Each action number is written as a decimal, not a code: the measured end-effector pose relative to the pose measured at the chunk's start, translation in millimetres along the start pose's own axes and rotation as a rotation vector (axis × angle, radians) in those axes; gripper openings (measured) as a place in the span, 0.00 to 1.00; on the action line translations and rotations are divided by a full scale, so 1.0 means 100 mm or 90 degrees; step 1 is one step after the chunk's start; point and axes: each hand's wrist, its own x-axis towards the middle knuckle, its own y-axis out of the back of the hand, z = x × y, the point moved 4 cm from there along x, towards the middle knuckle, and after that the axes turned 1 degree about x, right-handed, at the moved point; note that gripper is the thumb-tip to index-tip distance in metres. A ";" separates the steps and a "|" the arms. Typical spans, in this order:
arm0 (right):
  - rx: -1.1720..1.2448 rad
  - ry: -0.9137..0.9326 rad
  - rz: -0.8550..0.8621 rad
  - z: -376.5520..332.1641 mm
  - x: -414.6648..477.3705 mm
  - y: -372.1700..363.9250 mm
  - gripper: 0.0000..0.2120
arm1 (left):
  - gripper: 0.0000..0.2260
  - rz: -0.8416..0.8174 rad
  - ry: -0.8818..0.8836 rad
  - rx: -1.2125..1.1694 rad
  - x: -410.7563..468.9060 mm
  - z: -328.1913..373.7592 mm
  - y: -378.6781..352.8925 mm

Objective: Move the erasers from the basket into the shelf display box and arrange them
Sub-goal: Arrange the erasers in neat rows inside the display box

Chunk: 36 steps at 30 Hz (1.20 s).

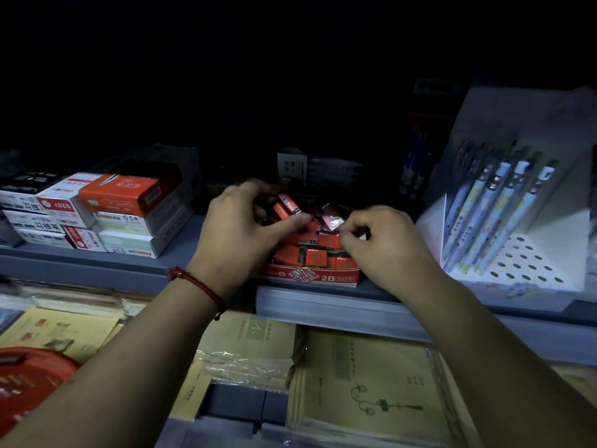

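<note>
- Red-wrapped erasers (310,250) pack the near rows of the display box (310,277), but the far rows are a loose heap. A nudge there could, I judge, tip pieces over the box's back or side wall into the dark rear of the shelf (323,307).
- Loose erasers (287,205) stand on end and lean at the far left of the heap. The left hand (239,231) curls its fingers around them with the thumb laid across the pile. If that hold loosens while it lifts, several may scatter at once.
- One tilted eraser (332,221) in shiny film sits far right in the heap. The right hand (384,240) seems to pinch its corner between thumb and forefinger, though the dim light blurs the contact. Slick film could slip from so small a hold.
- Pressing down hard to seat a piece may push the settled near rows out of line.
- Each eraser looks like a small block with an orange-red sleeve and a dark band. Some show "2B", as does the box's near face.
- The box rests at the near edge of the shelf, between the two wrists.
- Left of it stand stacked refill boxes (113,215). To the right is a white pen stand (517,221), close enough for an elbow to knock.
- Nearer and lower lie wrapped notebooks (371,399) and a red round container (29,379).
</note>
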 end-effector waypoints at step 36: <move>0.129 0.189 -0.182 -0.64 -0.10 -0.22 0.13 | 0.20 0.071 0.136 -0.273 -0.12 -0.28 0.31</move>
